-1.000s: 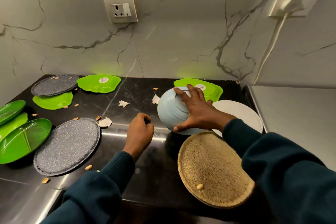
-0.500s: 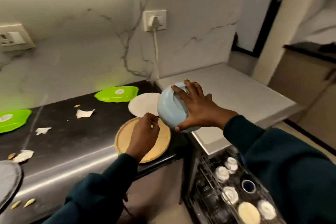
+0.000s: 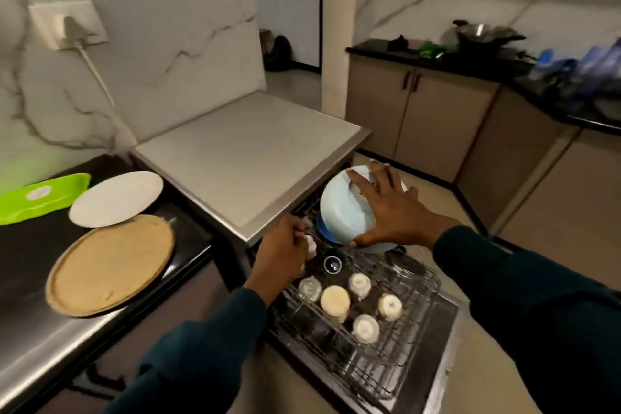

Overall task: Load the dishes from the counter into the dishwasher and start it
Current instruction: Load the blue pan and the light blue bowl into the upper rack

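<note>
we counted three dishes on the dark counter [image 3: 30, 282]: one green plate [image 3: 40, 197] at the far left, one white plate [image 3: 116, 198] beside it, and one tan round plate [image 3: 111, 265] nearest us, its far edge just under the white plate's rim. in the pulled-out dishwasher rack [image 3: 396, 346] we counted five pale cups set upside down: one cream cup [image 3: 335, 302] in the middle, a clear one [image 3: 309, 288] to its left, and three whitish ones [image 3: 359, 283], [image 3: 389, 306], [image 3: 365, 328] around it. there was also one dark ring-shaped item [image 3: 332, 263] farther back; we could not tell what it was.

there was one light blue bowl [image 3: 346, 212], tipped on its side, held above the back of the rack, just below the front edge of the grey dishwasher top [image 3: 245, 158]. a darker blue rim [image 3: 324, 232] showed beneath it; we could not tell whether it belonged to a second bowl.

our right hand [image 3: 393, 212] lay over the bowl's outer surface from the right, fingers spread wide across its base and the thumb hooked under its lower edge. the bowl sat to the left of and under that palm.

our left hand [image 3: 282, 252] hung at the rack's left rear corner, fingers curled together into a loose fist beside a small white item [image 3: 311, 245]; we could not tell whether it gripped anything. both sleeves were dark teal.
</note>
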